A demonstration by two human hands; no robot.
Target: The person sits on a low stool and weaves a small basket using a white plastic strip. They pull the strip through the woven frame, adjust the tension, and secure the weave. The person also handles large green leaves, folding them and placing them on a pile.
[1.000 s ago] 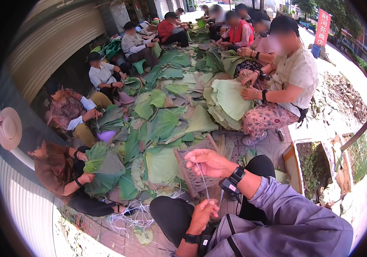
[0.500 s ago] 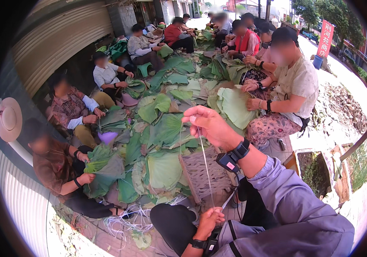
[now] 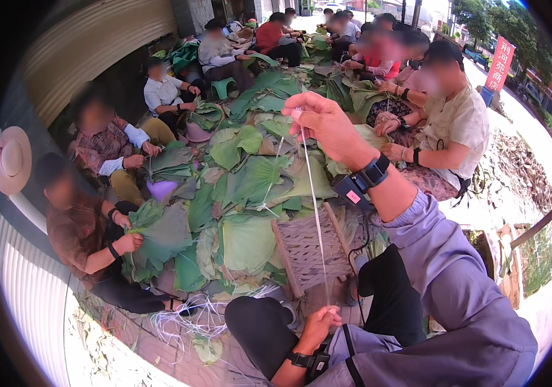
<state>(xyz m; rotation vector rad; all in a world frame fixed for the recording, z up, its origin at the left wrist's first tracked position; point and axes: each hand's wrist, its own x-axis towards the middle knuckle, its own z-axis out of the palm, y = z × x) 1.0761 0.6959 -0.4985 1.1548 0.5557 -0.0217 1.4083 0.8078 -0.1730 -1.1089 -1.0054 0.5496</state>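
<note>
A thin white plastic string (image 3: pixel 316 213) runs taut, nearly upright, between my two hands. Raised in front of me, my right hand (image 3: pixel 327 126) pinches its upper end between thumb and fingers. Down by my lap, my left hand (image 3: pixel 319 327) is closed round the lower end, its fingers partly hiding the string. Another white strand (image 3: pixel 274 171) shows left of the raised hand, over the leaves. Beyond the string stands a low woven-top stool (image 3: pixel 314 248) with a wooden frame. Large green lotus leaves (image 3: pixel 247 242) lie piled behind and left of it.
A tangle of white strings (image 3: pixel 202 319) lies on the paving left of my knee. Co-workers sit along both sides of the leaf pile; the nearest left one holds a leaf bundle (image 3: pixel 160 232). A purple basin (image 3: pixel 162 189) and green stool (image 3: pixel 223 88) stand among them.
My right hand has risen and moved slightly right, drawing the string longer from my left hand. The near-left co-worker's leaf bundle has shifted, and the view has turned a little.
</note>
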